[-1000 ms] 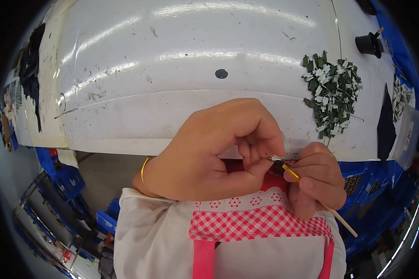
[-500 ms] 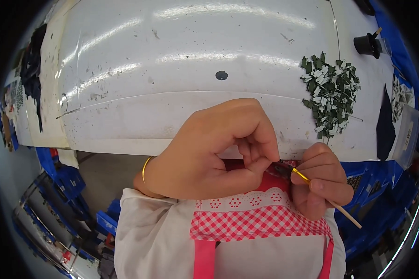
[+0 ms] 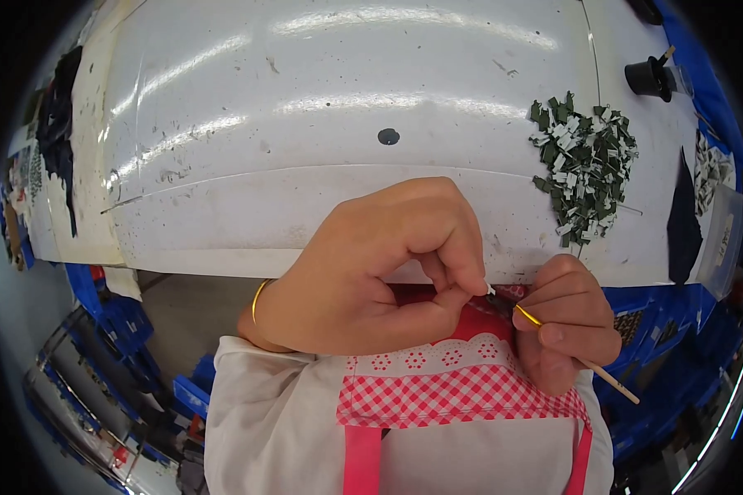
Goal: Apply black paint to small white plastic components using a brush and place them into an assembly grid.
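Thumb and index finger of my left hand are pinched on a small piece whose white end pokes out at the fingertips; most of it is hidden. A thin paintbrush with a pale wooden handle and gold-coloured ferrule is gripped in the closed fingers of my right hand. Its dark bristles point left toward the pinched piece, close to it; whether they touch is too small to tell. Both hands are held above my lap, just off the table's near edge.
On the right of the white table lies a pile of small dark green and white pieces. Beyond it stands a black cup. A dark cloth and a clear plastic box sit at the right edge. A dark round spot marks the tabletop.
A white end now shows at my left fingertips, where the dark brush tip was against them before. The gap between fingers and brush has widened slightly.
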`<state>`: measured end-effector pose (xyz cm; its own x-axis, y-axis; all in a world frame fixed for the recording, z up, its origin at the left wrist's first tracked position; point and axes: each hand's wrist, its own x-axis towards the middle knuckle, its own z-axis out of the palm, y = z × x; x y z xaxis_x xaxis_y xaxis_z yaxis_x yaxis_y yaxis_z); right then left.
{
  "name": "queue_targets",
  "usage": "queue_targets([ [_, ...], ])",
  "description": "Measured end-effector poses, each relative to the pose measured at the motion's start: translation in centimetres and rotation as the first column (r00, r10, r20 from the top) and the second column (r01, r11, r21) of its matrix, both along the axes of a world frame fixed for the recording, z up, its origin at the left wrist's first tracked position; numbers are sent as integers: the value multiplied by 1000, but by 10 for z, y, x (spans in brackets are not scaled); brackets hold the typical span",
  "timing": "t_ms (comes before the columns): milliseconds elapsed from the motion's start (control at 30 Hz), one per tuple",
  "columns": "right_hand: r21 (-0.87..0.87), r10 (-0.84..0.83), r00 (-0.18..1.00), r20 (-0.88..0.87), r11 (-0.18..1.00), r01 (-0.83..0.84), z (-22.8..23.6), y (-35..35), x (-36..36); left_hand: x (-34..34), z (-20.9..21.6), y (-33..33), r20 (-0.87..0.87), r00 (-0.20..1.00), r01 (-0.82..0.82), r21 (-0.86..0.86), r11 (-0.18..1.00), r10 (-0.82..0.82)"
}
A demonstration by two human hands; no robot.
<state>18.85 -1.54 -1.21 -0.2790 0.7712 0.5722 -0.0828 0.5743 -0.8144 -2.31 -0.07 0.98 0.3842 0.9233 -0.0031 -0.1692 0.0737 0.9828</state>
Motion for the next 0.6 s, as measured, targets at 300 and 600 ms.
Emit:
queue_targets([
  [300,28,-56,994,-95,998,59,-1,4,5,-8,5,-3,-7,994,-112,-25,993,112],
  [600,133,-167,976,-142,973,186,-9,6,14,-112,57,48,-292,796,-535,68,842,530],
])
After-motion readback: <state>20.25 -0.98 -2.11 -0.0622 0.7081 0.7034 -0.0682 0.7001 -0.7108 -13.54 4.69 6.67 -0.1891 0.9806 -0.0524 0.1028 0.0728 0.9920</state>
